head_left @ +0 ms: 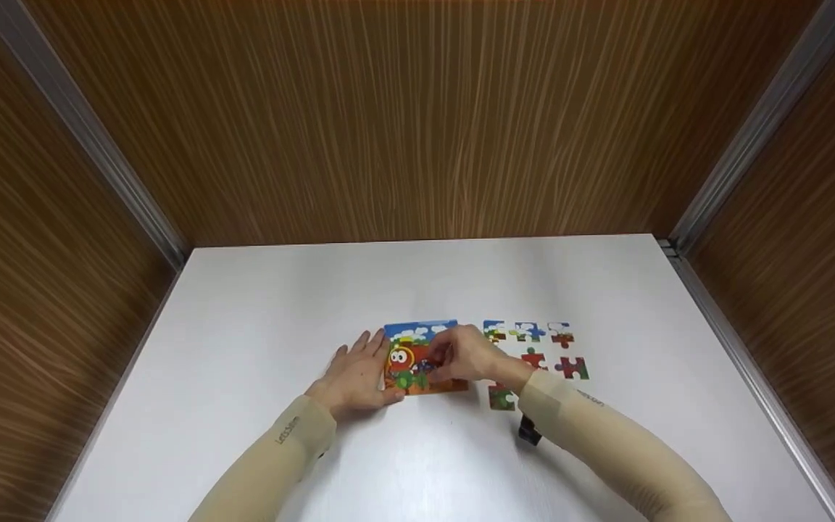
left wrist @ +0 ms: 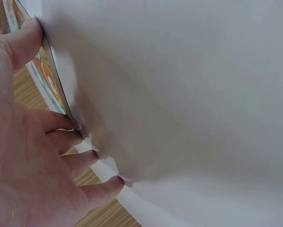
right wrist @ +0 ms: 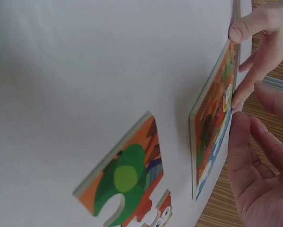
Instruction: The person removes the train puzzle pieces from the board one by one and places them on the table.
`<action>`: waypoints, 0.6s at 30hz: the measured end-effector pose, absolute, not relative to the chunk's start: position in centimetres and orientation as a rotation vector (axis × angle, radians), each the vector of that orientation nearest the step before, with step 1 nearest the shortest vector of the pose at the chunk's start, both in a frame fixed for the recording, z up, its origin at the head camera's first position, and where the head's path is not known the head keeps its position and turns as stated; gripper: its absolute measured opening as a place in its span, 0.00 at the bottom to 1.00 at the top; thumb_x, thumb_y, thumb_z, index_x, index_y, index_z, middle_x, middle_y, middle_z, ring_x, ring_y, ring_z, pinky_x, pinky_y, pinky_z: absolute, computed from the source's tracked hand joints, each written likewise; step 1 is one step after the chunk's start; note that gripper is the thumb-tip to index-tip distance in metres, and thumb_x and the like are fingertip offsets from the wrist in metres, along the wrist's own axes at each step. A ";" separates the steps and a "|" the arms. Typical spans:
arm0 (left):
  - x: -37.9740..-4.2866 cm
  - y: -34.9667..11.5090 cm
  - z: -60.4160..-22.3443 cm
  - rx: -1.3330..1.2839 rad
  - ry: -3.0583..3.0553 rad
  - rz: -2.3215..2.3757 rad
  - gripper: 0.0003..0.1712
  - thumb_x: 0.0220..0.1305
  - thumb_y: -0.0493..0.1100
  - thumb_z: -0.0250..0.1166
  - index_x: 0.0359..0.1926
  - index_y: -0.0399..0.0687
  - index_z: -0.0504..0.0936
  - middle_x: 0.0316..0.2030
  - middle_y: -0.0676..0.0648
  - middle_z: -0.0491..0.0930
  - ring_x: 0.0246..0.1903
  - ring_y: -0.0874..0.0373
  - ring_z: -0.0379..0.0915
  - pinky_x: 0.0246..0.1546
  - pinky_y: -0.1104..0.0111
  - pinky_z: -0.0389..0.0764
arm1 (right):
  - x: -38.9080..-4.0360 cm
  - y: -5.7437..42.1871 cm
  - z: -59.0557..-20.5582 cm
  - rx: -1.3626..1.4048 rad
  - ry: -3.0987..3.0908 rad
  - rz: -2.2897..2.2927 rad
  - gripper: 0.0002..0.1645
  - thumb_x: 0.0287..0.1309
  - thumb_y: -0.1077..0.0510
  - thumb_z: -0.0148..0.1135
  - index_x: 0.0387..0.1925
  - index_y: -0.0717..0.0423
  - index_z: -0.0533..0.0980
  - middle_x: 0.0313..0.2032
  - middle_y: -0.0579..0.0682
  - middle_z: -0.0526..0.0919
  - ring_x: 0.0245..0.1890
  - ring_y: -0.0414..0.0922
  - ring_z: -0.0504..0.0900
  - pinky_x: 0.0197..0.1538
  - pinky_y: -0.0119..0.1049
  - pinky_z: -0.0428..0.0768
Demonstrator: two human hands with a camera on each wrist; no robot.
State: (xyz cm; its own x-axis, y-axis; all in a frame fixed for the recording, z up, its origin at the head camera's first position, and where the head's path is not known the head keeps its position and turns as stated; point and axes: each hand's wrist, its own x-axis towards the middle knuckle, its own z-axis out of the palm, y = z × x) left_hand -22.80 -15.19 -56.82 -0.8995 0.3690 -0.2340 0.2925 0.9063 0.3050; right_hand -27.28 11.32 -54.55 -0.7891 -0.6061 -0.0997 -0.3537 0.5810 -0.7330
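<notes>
A picture puzzle board [head_left: 448, 386] lies on the white table, showing a red cartoon character with big round eyes against blue sky. My left hand [head_left: 359, 373] rests flat at the board's left side, fingers spread, its thumb at the near left corner. Over the board's right half is my right hand [head_left: 470, 354], with thumb and fingers bent down toward the picture. No piece shows between its fingertips in the right wrist view, where a small gap separates them. To the right lie loose jigsaw pieces, among them a green and orange piece [right wrist: 127, 172].
More loose pieces sit in rough rows, such as a red and green piece [head_left: 572, 367] and a cloud piece [head_left: 530, 331]; my right forearm covers part of them. A small black object [head_left: 529, 431] shows beneath that forearm. Wood-grain panels [head_left: 417, 123] enclose the table [head_left: 258, 304].
</notes>
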 end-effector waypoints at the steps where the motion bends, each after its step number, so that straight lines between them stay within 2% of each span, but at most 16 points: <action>1: -22.8 -15.2 -56.8 0.492 2.781 0.380 0.66 0.70 0.74 0.66 0.91 0.39 0.51 0.92 0.38 0.47 0.92 0.36 0.43 0.88 0.32 0.55 | -27.3 11.2 -54.8 -0.791 2.476 -1.024 0.20 0.59 0.60 0.86 0.52 0.60 0.90 0.44 0.56 0.93 0.35 0.39 0.85 0.40 0.31 0.86; 10: -22.8 -15.0 -56.9 0.486 2.791 0.368 0.66 0.70 0.73 0.66 0.91 0.39 0.52 0.92 0.38 0.48 0.92 0.36 0.44 0.88 0.32 0.55 | -27.3 10.5 -56.1 -0.861 2.541 -0.895 0.27 0.52 0.59 0.90 0.54 0.59 0.90 0.45 0.54 0.93 0.39 0.39 0.84 0.44 0.34 0.87; 18: -22.7 -15.0 -56.9 0.465 2.788 0.367 0.64 0.70 0.72 0.67 0.91 0.40 0.52 0.92 0.39 0.49 0.92 0.37 0.43 0.88 0.33 0.54 | -27.3 10.1 -56.4 -0.937 2.561 -0.909 0.13 0.54 0.61 0.88 0.41 0.59 0.93 0.38 0.54 0.94 0.35 0.36 0.80 0.38 0.28 0.81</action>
